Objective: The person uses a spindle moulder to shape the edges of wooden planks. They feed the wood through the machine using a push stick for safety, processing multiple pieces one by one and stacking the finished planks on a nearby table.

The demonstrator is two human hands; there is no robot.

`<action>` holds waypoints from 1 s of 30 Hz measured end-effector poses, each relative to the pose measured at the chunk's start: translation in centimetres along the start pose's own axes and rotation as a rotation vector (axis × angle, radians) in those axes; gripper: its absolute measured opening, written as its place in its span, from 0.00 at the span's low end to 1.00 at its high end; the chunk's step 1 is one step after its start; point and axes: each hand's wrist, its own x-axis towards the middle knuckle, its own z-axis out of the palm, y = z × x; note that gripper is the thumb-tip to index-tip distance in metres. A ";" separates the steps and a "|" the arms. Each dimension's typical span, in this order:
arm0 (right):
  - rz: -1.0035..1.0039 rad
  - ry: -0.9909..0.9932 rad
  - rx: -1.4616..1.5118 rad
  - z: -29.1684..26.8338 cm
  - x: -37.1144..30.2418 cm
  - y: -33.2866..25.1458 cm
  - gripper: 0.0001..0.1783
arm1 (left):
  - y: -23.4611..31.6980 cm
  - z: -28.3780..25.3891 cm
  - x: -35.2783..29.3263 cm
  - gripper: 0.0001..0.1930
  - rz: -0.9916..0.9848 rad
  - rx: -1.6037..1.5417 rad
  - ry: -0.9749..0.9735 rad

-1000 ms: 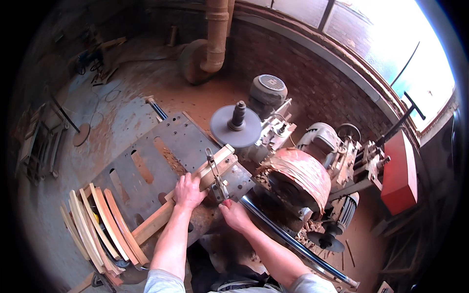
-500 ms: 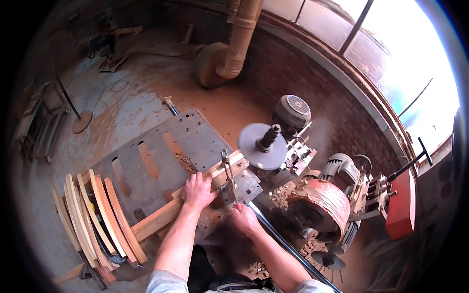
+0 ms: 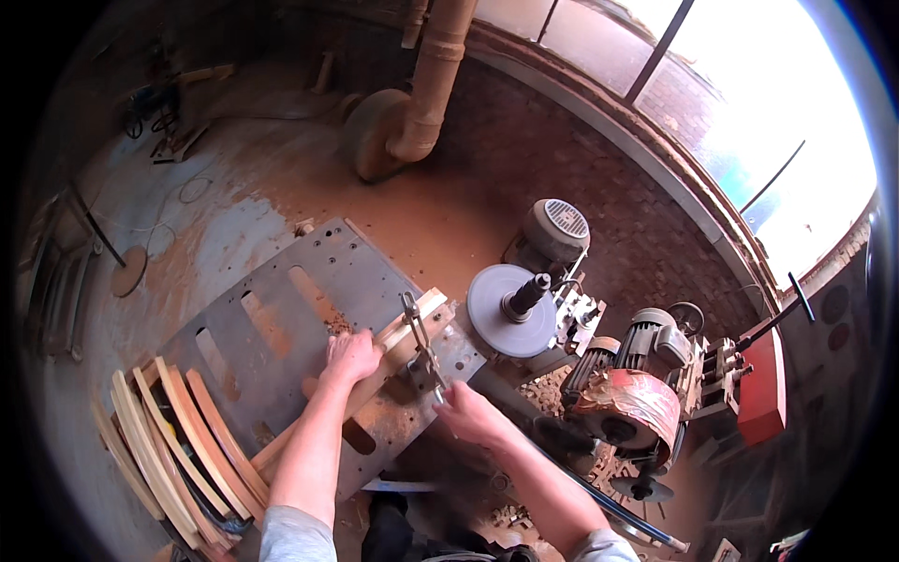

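Note:
A pale wooden strip [image 3: 433, 302] lies on a wooden jig on the grey metal table [image 3: 309, 272], its end near the grey round disc [image 3: 512, 310]. My left hand [image 3: 352, 358] is closed over this strip, with some fingers hidden behind it. A metal toggle clamp [image 3: 414, 323] sits across the strip near its end. My right hand [image 3: 468, 413] grips the clamp's handle at its near end. A gap shows between the strip and the disc.
Curved wooden strips [image 3: 178, 440] are stacked at the table's left. On the right stand a motor [image 3: 559, 228], a machine with a wrapped guard [image 3: 632, 398] and a red box [image 3: 760, 389]. A duct [image 3: 433, 89] rises at the back. Wood scraps [image 3: 546, 391] lie under the machine.
The metal table with the strip and clamp has slid to the left, away from the disc. Both my hands have moved along with it. The view has shifted somewhat.

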 end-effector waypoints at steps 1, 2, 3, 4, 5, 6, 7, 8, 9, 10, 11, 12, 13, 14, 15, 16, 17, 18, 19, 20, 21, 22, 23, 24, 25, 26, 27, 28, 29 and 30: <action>0.098 -0.159 0.036 -2.0 -0.3 -2.2 0.26 | -0.7 -0.1 0.6 0.24 -0.021 -0.022 -0.050; 0.096 -0.116 0.109 -1.9 -0.2 -1.3 0.20 | -0.5 0.2 1.4 0.24 -0.016 -0.053 -0.111; 0.150 -0.153 0.193 -2.2 -0.1 -1.4 0.18 | -0.6 0.2 2.2 0.24 -0.022 -0.080 -0.159; 0.202 -0.192 0.278 -2.4 0.0 -1.6 0.16 | -1.5 1.3 3.2 0.23 -0.030 -0.146 -0.157; 0.250 -0.231 0.367 -2.4 0.1 -1.8 0.15 | -1.8 1.4 3.5 0.23 -0.001 -0.193 -0.152; 0.242 -0.214 0.421 -2.3 0.1 -1.7 0.13 | -2.1 1.4 3.7 0.23 0.026 -0.239 -0.146; 0.232 -0.201 0.474 -1.9 0.0 -1.5 0.12 | -2.5 1.4 3.8 0.22 0.049 -0.286 -0.139; 0.224 -0.186 0.526 -1.7 -0.2 -1.5 0.11 | -2.6 1.3 3.7 0.22 0.027 -0.293 -0.093; 0.213 -0.179 0.485 -1.9 -0.4 -1.9 0.10 | -2.8 1.0 3.6 0.21 0.002 -0.299 -0.044; 0.199 -0.175 0.444 -2.3 -0.9 -2.7 0.10 | -3.0 0.7 3.3 0.21 -0.026 -0.306 0.006; 0.203 -0.163 0.408 -2.3 -1.3 -2.6 0.10 | -2.1 -0.2 2.7 0.21 -0.074 -0.285 0.079; 0.169 -0.148 0.502 -0.8 -0.3 -1.2 0.09 | -2.4 -1.9 1.9 0.20 -0.067 -0.294 0.151; 0.140 -0.161 0.510 -0.4 0.0 0.0 0.10 | -3.0 -3.1 1.0 0.20 -0.060 -0.301 0.225; 0.146 -0.163 0.507 -1.1 -0.5 -0.5 0.10 | -3.4 -3.3 0.0 0.20 -0.033 -0.389 0.246; 0.151 -0.164 0.503 -1.5 -1.2 -0.7 0.10 | -3.7 -3.5 -0.9 0.20 -0.006 -0.476 0.267; 0.115 -0.151 0.504 -0.3 0.0 1.2 0.10 | -4.0 -3.7 -1.9 0.21 0.024 -0.563 0.287; 0.101 -0.139 0.453 -0.4 -0.1 1.6 0.11 | -4.6 -3.6 -3.5 0.21 0.050 -0.665 0.258; 0.062 -0.122 0.407 -0.5 -0.2 2.0 0.11 | -5.2 -2.8 -5.4 0.21 0.081 -0.773 0.219; 0.038 -0.094 0.361 -0.7 -0.5 2.6 0.11 | -4.5 -2.3 -8.4 0.19 0.074 -0.966 0.171; 0.003 -0.070 0.330 -0.4 -0.7 3.4 0.12 | -4.0 -1.3 -11.2 0.19 0.109 -1.027 0.180; -0.022 -0.062 0.287 0.1 -0.9 3.9 0.12 | -3.5 -0.5 -15.3 0.19 0.083 -1.216 0.145; -0.018 -0.078 0.326 0.1 -1.0 5.0 0.12 | -0.2 -1.0 -19.4 0.19 0.051 -1.340 0.094; -0.025 -0.097 0.375 0.2 -1.4 5.7 0.12 | 1.2 -1.1 -22.7 0.20 0.047 -1.326 0.067; -0.023 -0.097 0.394 0.3 -2.1 6.2 0.12 | 1.8 0.4 -25.5 0.21 0.110 -1.332 0.150; -0.031 -0.099 0.415 0.1 -2.9 6.8 0.12 | 2.6 1.5 -28.2 0.24 0.145 -1.353 0.154; -0.059 -0.117 0.437 -0.2 -3.9 7.5 0.13 | 2.2 3.4 -30.6 0.27 0.133 -1.403 0.157; -0.042 -0.117 0.408 0.0 -4.7 9.8 0.13 | 3.9 5.9 -33.0 0.29 0.095 -1.477 0.128; -0.026 -0.121 0.377 0.3 -5.5 12.4 0.13 | 4.9 8.7 -35.0 0.30 0.058 -1.540 0.109; -0.044 -0.112 0.369 0.2 -6.4 13.5 0.13 | 5.9 9.8 -36.7 0.31 0.049 -1.571 0.107; -0.042 -0.097 0.380 0.1 -7.4 14.6 0.13 | 7.0 10.7 -38.4 0.32 0.027 -1.572 0.132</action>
